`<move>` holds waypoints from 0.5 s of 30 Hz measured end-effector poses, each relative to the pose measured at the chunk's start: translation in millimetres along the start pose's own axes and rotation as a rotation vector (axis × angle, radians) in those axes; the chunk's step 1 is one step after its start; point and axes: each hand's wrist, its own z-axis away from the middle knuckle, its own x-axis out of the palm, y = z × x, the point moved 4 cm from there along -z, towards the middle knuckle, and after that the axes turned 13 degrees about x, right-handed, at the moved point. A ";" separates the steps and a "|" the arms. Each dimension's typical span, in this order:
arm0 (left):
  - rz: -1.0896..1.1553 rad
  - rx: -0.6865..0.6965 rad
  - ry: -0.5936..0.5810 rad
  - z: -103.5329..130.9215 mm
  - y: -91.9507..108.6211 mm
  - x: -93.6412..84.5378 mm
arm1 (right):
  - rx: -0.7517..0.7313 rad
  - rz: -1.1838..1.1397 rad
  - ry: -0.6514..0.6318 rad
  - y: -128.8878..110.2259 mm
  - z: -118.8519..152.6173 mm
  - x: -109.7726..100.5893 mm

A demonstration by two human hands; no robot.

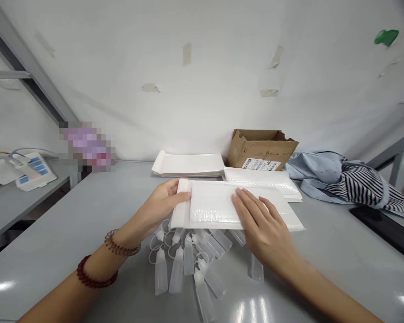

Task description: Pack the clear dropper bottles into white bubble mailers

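Observation:
A white bubble mailer is held level above the grey table, its flap end towards the left. My left hand is closed on that flap end, thumb on top and fingers behind. Stretched fingers of my right hand lie flat across the mailer's right half; its thumb is hidden. Under the mailer's front edge lie several small translucent squeeze bottles with looped cap straps. One bottle lies apart, close below my right hand.
Behind the mailer are a stack of white mailers, another bubble mailer pile and an open cardboard box against the wall. Blue and striped cloth and a black flat object lie right. A white device stands far left.

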 end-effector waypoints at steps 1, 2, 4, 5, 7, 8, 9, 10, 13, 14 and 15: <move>0.135 -0.067 -0.081 1.5 -1.5 7.2 | 0.002 -0.029 0.006 -2.2 0.8 -2.2; 0.240 -0.125 -0.146 3.6 -2.7 14.0 | 0.000 -0.062 -0.001 -4.6 1.5 -4.0; 0.354 -0.175 -0.204 7.5 -4.3 24.7 | -0.011 -0.126 -0.076 -9.6 2.3 -5.5; 0.374 -0.176 -0.226 9.3 -5.0 29.3 | -0.016 -0.148 -0.116 -11.8 2.4 -6.0; 0.351 -0.141 -0.263 12.9 -6.0 36.2 | -0.033 -0.167 -0.180 -15.3 2.1 -7.6; 0.308 -0.121 -0.268 14.7 -6.9 37.9 | -0.046 -0.167 -0.199 -16.5 1.8 -9.0; 0.249 -0.108 -0.270 16.5 -8.0 38.8 | -0.063 -0.165 -0.217 -17.3 1.5 -10.5; 0.183 -0.106 -0.275 18.4 -9.4 39.1 | -0.080 -0.163 -0.234 -17.8 1.2 -12.0; 0.027 -0.116 -0.346 23.3 -11.8 41.0 | -0.122 -0.169 -0.286 -17.9 1.1 -16.2; 0.009 -0.110 -0.382 24.6 -11.4 42.6 | -0.131 -0.179 -0.305 -18.0 1.3 -17.1; 0.004 -0.099 -0.411 25.5 -10.5 44.5 | -0.139 -0.195 -0.321 -18.1 1.6 -17.9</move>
